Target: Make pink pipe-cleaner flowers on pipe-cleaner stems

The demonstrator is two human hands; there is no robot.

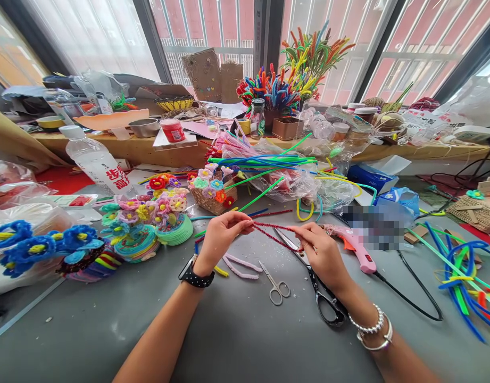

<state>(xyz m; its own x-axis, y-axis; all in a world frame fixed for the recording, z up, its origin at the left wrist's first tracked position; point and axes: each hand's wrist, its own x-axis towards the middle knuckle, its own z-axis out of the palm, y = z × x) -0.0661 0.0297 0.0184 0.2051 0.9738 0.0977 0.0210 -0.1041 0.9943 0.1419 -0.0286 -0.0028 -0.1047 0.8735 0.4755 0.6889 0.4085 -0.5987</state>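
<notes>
A dark red pipe cleaner, bent into a narrow V, stretches between my two hands above the grey table. My left hand pinches its folded end between thumb and fingertips. At the other side my right hand grips the strands near their free ends, fingers curled. Beneath lie small silver scissors and large black-handled scissors, the latter partly behind my right hand. A pale lilac pipe cleaner, also bent, rests by my left wrist. Beyond my right hand lies a pink glue gun.
Pipe-cleaner flower pots and a plastic bottle stand at left. Behind my hands are a flower basket and a plastic-wrapped pile of pipe cleaners. Loose coloured strips and the glue gun's black cord lie at right.
</notes>
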